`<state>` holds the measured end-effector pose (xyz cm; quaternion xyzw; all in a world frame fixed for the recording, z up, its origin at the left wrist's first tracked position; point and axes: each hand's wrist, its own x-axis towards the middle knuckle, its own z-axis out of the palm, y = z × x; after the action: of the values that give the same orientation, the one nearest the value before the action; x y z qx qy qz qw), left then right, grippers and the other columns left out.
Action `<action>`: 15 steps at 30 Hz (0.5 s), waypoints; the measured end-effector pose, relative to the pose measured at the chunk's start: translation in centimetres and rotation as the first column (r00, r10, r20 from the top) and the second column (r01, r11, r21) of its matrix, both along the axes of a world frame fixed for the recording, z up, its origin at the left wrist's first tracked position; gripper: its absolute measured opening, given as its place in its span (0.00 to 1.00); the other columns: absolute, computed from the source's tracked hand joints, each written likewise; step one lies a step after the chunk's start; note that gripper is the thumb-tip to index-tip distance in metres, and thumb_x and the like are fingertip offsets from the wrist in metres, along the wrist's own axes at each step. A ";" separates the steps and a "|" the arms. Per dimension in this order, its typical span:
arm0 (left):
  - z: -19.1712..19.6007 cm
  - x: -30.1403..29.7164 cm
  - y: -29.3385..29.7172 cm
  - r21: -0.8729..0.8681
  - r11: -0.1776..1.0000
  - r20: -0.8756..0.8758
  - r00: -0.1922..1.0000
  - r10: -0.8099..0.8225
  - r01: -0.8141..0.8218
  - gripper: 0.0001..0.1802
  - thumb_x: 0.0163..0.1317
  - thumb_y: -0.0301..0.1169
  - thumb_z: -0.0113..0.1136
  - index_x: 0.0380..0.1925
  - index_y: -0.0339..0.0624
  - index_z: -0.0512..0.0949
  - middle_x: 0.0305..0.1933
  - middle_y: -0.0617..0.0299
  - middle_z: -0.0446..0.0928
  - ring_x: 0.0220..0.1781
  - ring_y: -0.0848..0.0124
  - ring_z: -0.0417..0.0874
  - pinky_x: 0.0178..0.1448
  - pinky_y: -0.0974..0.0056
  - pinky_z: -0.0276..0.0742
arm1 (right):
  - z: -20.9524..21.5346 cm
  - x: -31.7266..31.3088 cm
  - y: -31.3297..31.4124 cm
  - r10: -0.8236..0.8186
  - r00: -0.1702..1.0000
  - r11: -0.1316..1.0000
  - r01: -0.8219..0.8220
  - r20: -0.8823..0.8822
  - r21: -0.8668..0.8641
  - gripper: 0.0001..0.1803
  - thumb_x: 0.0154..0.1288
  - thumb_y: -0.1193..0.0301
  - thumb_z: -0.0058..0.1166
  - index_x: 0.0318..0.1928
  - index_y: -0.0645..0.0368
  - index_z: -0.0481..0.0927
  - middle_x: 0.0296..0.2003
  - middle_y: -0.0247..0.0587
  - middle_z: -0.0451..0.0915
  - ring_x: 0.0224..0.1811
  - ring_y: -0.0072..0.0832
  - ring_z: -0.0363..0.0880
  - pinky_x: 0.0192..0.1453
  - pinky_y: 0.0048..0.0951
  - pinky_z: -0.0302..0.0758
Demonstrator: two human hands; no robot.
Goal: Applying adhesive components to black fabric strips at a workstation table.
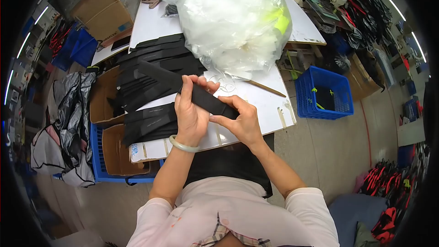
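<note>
A long black fabric strip [208, 99] slants between my hands, its far end reaching up left over other black strips. My left hand [191, 116] supports it from below, fingers curled around its far side and thumb on the near side. At the lower right end, my right hand [244, 121] pinches the strip between thumb and fingers. Many similar black strips [155, 68] lie fanned in overlapping layers on the white table [270, 103], with a smaller stack [151, 123] in front, left of my left hand. A pale bangle circles my left wrist.
A big clear plastic bag [228, 23] of white pieces fills the table's far side. Beside it lie a brown stick [267, 88] and thin loops. Cardboard boxes [120, 148] and a blue crate stand left; another blue crate [324, 93] sits on the floor right.
</note>
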<state>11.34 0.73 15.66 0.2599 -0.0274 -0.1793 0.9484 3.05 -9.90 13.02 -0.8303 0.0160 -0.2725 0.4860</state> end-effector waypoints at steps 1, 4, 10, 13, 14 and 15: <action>-0.5 -0.3 -0.1 -0.001 1.000 0.003 1.000 -0.008 0.008 0.17 0.70 0.44 0.54 0.33 0.41 0.69 0.30 0.58 0.73 0.35 0.66 0.79 0.59 0.50 0.75 | -0.2 -0.1 -0.1 0.066 0.996 0.982 -0.056 -0.053 0.180 0.23 0.48 0.74 0.73 0.45 0.67 0.80 0.38 0.43 0.83 0.41 0.26 0.82 0.45 0.26 0.78; -1.7 -1.4 -0.6 0.280 0.960 0.091 0.996 -0.001 -0.025 0.19 0.64 0.44 0.63 0.30 0.40 0.69 0.19 0.59 0.72 0.20 0.67 0.78 0.49 0.49 0.83 | -2.0 -0.3 0.5 0.150 0.986 0.856 -0.093 -0.072 0.509 0.21 0.49 0.76 0.72 0.44 0.68 0.80 0.38 0.38 0.83 0.41 0.21 0.80 0.45 0.22 0.77; -3.3 0.4 -0.1 0.420 0.904 -0.079 0.989 0.126 -0.081 0.24 0.61 0.48 0.65 0.17 0.45 0.69 0.13 0.64 0.67 0.13 0.69 0.73 0.40 0.50 0.84 | -2.2 0.4 -0.2 0.255 0.948 0.809 -0.101 -0.191 0.580 0.10 0.58 0.75 0.65 0.40 0.67 0.85 0.34 0.35 0.84 0.36 0.15 0.78 0.43 0.20 0.76; -2.7 1.4 1.1 0.432 0.892 -0.126 0.971 0.205 -0.132 0.26 0.63 0.49 0.63 0.14 0.46 0.69 0.12 0.64 0.66 0.12 0.67 0.72 0.38 0.52 0.82 | -2.9 5.7 -5.6 -0.143 0.974 0.979 0.165 -0.178 0.116 0.10 0.62 0.69 0.61 0.34 0.66 0.85 0.27 0.40 0.83 0.28 0.22 0.79 0.32 0.26 0.75; -2.3 1.0 0.8 0.432 0.897 -0.132 0.978 0.164 -0.092 0.25 0.65 0.47 0.61 0.16 0.45 0.69 0.12 0.64 0.66 0.12 0.67 0.71 0.38 0.52 0.82 | -4.4 8.3 -7.3 -0.313 0.948 0.940 0.317 0.053 -0.125 0.09 0.60 0.71 0.61 0.36 0.65 0.83 0.27 0.46 0.83 0.27 0.32 0.82 0.33 0.31 0.77; -2.0 0.4 0.6 0.432 0.900 -0.136 0.982 0.130 -0.060 0.23 0.66 0.46 0.60 0.17 0.44 0.69 0.12 0.64 0.66 0.11 0.67 0.71 0.37 0.52 0.82 | -5.6 10.6 -8.3 -0.357 0.925 0.877 0.379 0.129 -0.294 0.08 0.59 0.72 0.61 0.37 0.64 0.83 0.27 0.48 0.83 0.27 0.37 0.83 0.32 0.34 0.78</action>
<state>11.75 1.35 13.64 0.4465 0.1019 -0.1549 0.8754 13.64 -18.25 7.46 -0.8683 0.1127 -0.3883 0.2873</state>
